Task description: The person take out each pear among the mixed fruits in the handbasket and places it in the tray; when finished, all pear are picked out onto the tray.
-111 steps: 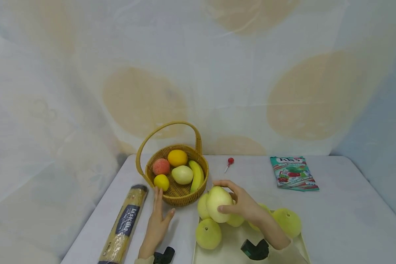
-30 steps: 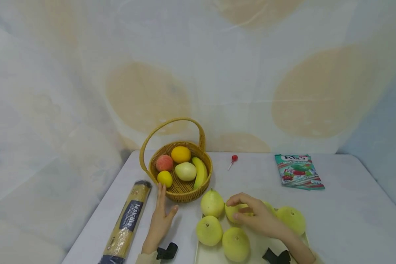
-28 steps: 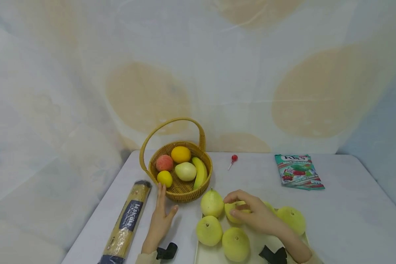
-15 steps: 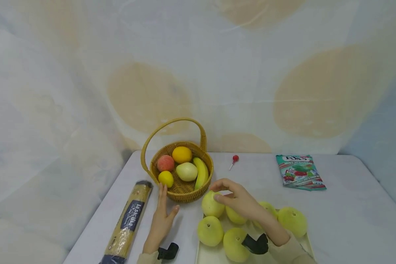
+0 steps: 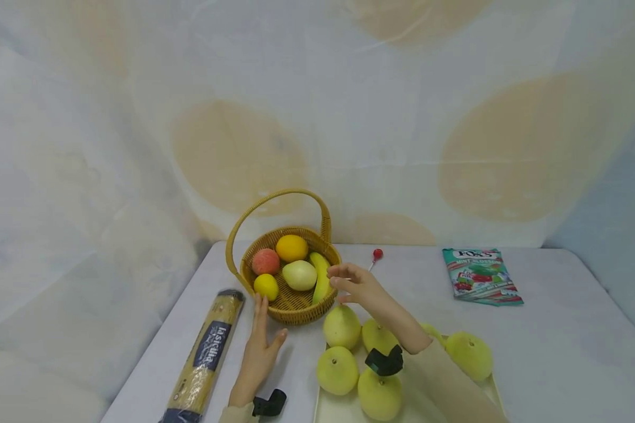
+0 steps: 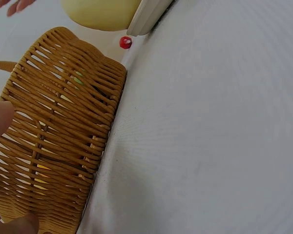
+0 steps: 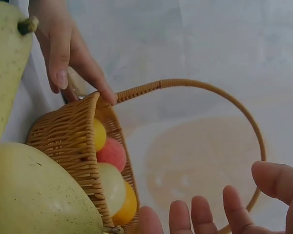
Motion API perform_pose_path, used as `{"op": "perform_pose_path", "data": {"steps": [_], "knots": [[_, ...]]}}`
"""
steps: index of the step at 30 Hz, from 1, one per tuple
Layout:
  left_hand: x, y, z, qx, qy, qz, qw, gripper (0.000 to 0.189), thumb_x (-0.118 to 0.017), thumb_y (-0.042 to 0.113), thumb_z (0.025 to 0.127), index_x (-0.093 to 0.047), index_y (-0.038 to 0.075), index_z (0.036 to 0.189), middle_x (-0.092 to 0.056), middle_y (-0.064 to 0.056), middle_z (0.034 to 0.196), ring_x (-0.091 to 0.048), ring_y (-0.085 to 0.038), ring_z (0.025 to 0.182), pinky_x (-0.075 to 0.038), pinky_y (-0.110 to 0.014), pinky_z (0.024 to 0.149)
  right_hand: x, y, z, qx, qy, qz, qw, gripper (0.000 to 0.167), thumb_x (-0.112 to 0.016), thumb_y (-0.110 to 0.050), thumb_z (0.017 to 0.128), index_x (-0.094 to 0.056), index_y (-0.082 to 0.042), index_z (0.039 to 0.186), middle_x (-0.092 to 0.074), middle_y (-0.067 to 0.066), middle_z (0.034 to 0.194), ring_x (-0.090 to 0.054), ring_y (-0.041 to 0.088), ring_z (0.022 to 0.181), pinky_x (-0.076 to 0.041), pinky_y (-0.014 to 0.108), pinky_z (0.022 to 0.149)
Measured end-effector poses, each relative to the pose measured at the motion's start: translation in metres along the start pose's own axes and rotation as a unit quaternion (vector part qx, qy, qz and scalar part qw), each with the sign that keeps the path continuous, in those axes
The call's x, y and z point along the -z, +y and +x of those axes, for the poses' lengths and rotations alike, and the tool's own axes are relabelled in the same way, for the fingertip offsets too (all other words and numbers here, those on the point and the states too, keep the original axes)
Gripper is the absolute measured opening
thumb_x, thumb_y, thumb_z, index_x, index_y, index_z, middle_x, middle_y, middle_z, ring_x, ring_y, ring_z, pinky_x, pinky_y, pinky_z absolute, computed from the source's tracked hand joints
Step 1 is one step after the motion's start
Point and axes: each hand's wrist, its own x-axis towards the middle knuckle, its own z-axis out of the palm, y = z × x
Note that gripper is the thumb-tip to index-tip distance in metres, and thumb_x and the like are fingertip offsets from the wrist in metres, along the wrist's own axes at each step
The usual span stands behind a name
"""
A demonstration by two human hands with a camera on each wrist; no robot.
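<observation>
My left hand [image 5: 259,358], fingers straight, touches the near-left rim of a wicker basket [image 5: 301,317]. In the basket lie a peach [image 5: 266,261], an orange [image 5: 291,248], a lemon [image 5: 266,286], a pale green fruit [image 5: 300,275] and a banana [image 5: 323,279]. My right hand [image 5: 358,286] reaches over the basket's right rim, fingers loosely bent and holding nothing; whether it touches the rim I cannot tell. Just below it a pear [image 5: 341,326] sits at the back-left corner of a cream tray [image 5: 325,411]. The right wrist view shows the fingers [image 7: 201,214] spread apart.
Several more pears stand on the tray, among them a pear [image 5: 379,395] at the front. Left of my left hand lies a pack of spaghetti [image 5: 203,358]. Behind my right hand is a red lollipop [image 5: 378,254]; a candy bag [image 5: 481,276] lies at the back right.
Earlier my right hand held a pear over the tray; it has let go. Since then it has moved left and back, past the corner pear to the basket's rim. My left hand stays put.
</observation>
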Motion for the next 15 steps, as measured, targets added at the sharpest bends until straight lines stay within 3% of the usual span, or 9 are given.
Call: {"op": "perform_pose_path", "data": {"steps": [7,15], "knots": [[0.002,0.002,-0.001,0.027,-0.018,-0.005,0.9995,0.085,-0.061,0.026,0.095,-0.003,0.024,0.158,0.009,-0.001,0.165,-0.011,-0.043,0.148,-0.024,-0.067,0.111,-0.005,0.001,0.024,-0.024,0.028,-0.017,0.9992,0.039,-0.051,-0.022,0.1,-0.049,-0.002,0.134,-0.051,0.018,0.139,-0.051,0.033,0.125,-0.05,0.049,0.1],[0.001,0.002,-0.001,0.006,-0.004,-0.01,0.9999,0.085,-0.061,0.03,0.095,-0.006,0.021,0.158,0.006,-0.004,0.165,-0.012,-0.045,0.147,-0.025,-0.069,0.109,-0.008,0.004,0.047,-0.042,0.035,-0.013,0.9984,0.04,-0.05,-0.021,0.101,-0.048,-0.001,0.135,-0.048,0.021,0.142,-0.048,0.034,0.129,-0.048,0.053,0.102]]}}
